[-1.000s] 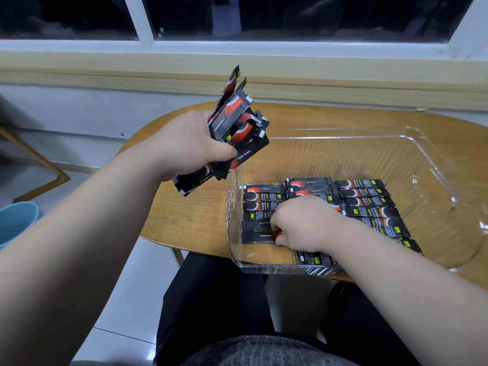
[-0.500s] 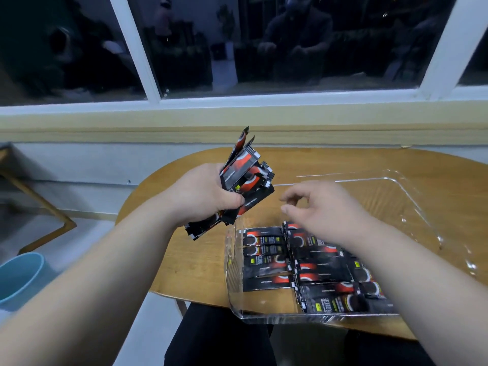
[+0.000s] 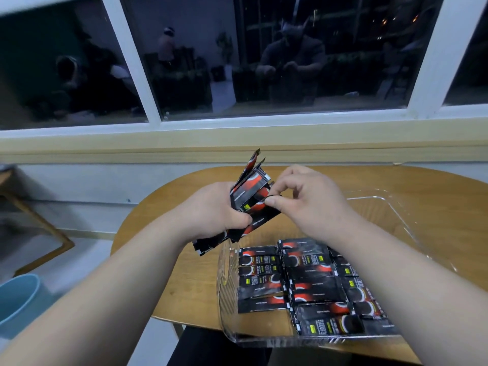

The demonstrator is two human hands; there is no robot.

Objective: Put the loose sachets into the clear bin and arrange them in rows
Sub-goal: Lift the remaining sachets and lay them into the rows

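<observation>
The left hand (image 3: pixel 211 210) is clenching a fanned bundle of sachets (image 3: pixel 250 202) above the table (image 3: pixel 184 281), just beside the near-left corner of the clear bin (image 3: pixel 383 204); the closed grip is serving as a magazine, presumably so that single sachets can be drawn without reaching back to the table. The right hand (image 3: pixel 309 204) is pinching the edge of one sachet in the bundle between thumb and forefinger, the other fingers curled loosely, apparently to peel it free. The sachets in the bin (image 3: pixel 311 283) are lying flat in side-by-side rows, with the far part unfilled.
</observation>
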